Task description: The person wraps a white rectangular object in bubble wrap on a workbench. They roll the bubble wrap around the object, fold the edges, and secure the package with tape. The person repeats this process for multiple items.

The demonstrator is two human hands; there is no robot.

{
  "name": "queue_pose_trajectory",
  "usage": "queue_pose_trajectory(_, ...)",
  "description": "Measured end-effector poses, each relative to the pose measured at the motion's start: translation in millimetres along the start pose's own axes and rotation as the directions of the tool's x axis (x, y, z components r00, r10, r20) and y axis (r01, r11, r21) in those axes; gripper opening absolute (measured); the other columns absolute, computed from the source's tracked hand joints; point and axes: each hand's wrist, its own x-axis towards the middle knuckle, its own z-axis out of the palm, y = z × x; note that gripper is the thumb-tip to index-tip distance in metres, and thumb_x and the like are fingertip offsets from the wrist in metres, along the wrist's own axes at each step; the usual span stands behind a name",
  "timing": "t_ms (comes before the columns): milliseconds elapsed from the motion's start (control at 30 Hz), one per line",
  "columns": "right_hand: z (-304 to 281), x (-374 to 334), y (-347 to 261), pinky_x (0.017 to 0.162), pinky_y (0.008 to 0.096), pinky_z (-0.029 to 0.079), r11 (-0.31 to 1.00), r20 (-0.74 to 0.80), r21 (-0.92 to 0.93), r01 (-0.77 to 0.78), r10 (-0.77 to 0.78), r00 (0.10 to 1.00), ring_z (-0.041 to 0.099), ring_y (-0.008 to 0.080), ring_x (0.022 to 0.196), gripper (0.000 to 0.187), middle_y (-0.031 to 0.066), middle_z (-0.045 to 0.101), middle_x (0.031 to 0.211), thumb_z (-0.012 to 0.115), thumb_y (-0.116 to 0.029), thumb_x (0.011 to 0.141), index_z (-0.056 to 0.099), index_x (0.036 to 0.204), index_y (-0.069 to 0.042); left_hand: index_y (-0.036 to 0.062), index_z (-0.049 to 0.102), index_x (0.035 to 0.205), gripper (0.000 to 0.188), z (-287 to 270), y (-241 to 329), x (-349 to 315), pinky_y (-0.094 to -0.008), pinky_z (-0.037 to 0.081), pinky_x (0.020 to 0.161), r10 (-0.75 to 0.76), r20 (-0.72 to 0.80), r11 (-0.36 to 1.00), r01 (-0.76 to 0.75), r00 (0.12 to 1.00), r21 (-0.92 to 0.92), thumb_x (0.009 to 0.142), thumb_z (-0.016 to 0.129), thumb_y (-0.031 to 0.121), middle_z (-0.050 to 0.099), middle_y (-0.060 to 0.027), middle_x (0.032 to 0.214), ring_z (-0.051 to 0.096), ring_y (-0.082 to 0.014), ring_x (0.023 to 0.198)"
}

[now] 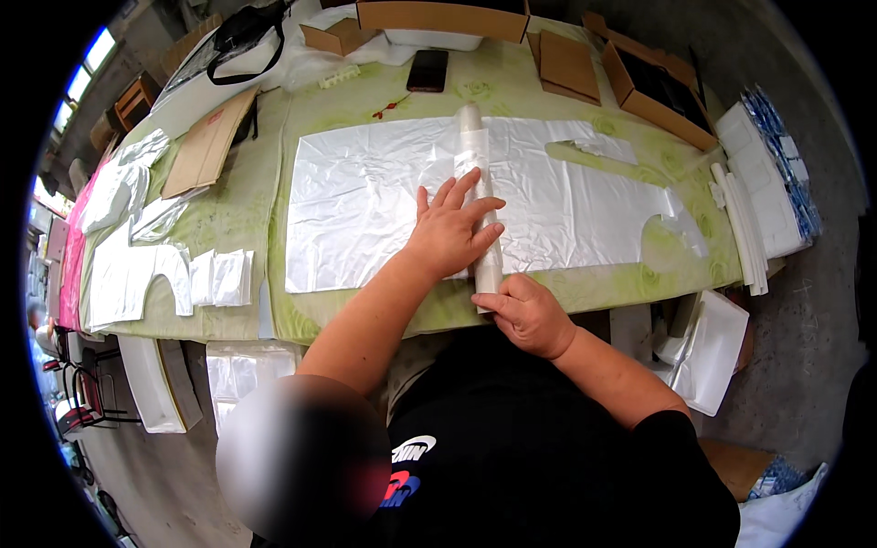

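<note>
A long pale roll [490,267], apparently wound with thin plastic film, lies across a spread white plastic bag [356,205] on the table. The bag has handle-like cutouts at its right end. My left hand [454,226] rests on the middle of the roll with its fingers spread, some on the roll and some over the bag. At the roll's near end, by the table's front edge, my right hand [534,320] is closed in a pinch, its thumb and forefinger on the tube end. The other fingers of that hand are curled.
Folded white bags [222,278] lie to the left beside a cardboard sheet [212,142]. A phone [427,71] and an open cardboard box [443,18] sit at the back. Another box [658,91] stands back right, near white rolls [738,224] at the table's right edge.
</note>
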Motion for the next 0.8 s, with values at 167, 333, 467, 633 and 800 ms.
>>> queue_pose_trajectory(167,-10,-10,-12,0.069,0.0407,0.05,1.0,0.073,-0.003,0.02,-0.019,0.997,0.058,0.029,0.078,0.039,0.0073,0.054,0.086,0.074,0.004,0.076,0.072,0.113,-0.011,0.0309,0.063,0.139,0.045,-4,3,-3,-0.0695,0.015,0.121,0.01,0.007,1.0,-0.01,1.0,0.022,0.099,0.059,0.051,0.032,-0.0127,0.168,0.03,-0.0422,0.153)
queue_pose_trajectory(333,-14,-3,-8,0.087,0.0418,0.053,0.997,-0.03,0.05,0.063,-0.061,0.998,0.061,0.0323,0.102,0.04,0.0117,0.061,0.111,0.077,-0.003,0.08,0.071,0.119,-0.01,0.0307,0.06,0.142,0.048,-2,-10,-13,-0.0615,0.018,0.125,-0.031,-0.045,1.0,0.031,0.999,0.002,0.098,0.058,0.048,0.033,-0.0139,0.168,0.029,-0.0439,0.154)
queue_pose_trajectory(467,-13,27,17,0.113,0.0484,0.043,0.999,0.013,-0.027,-0.032,0.032,0.999,0.05,0.0416,0.132,0.045,0.02,0.049,0.147,0.077,-0.019,0.086,0.067,0.128,-0.008,0.0268,0.061,0.142,0.047,-10,-20,-23,-0.0554,0.022,0.126,-0.078,-0.036,0.996,0.077,0.996,-0.037,0.097,0.06,0.04,0.035,-0.015,0.167,0.029,-0.0448,0.153)
queue_pose_trajectory(633,11,71,19,0.115,0.0503,0.039,0.998,0.111,0.036,0.044,-0.048,0.993,0.05,0.0414,0.133,0.041,0.0179,0.057,0.14,0.079,-0.024,0.084,0.071,0.12,-0.006,0.022,0.068,0.134,0.037,-22,-46,-26,-0.0506,0.027,0.126,-0.001,-0.256,0.958,-0.072,0.967,-0.276,0.098,0.059,0.021,0.039,-0.0147,0.165,0.024,-0.0445,0.156)
queue_pose_trajectory(800,38,100,2,0.117,0.0531,0.036,0.967,0.124,0.177,0.183,-0.206,0.971,0.053,0.0361,0.129,0.03,0.0121,0.067,0.122,0.079,-0.029,0.085,0.074,0.107,-0.009,0.0235,0.07,0.133,0.034,-53,-57,-36,-0.0598,0.016,0.126,0.03,-0.001,0.995,-0.03,1.0,-0.095,0.103,0.057,0.031,0.043,-0.0058,0.164,0.023,-0.0394,0.157)
